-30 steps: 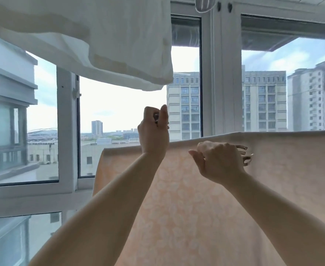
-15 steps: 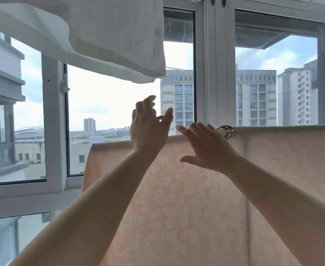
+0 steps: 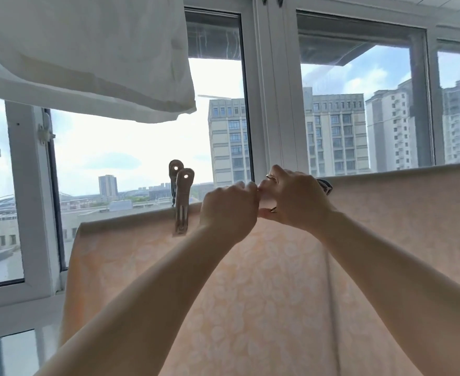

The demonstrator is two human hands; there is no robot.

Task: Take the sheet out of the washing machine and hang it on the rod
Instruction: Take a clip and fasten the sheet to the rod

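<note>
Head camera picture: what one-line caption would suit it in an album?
Both hands work a metal clip at the hung peach sheet's top edge, another clip already on.

Top edge of peach sheet (image 3: 264, 294) bears a metal clip (image 3: 181, 202) at 9 o'clock of the left hand (image 3: 227, 210). White cloth (image 3: 87, 58) overhangs at 11 o'clock. Open air between cloth and sheet; window frame (image 3: 267, 104) behind.

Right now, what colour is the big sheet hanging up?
Pale peach-orange with a faint white flower pattern on the sheet, seen in the head view.
</note>
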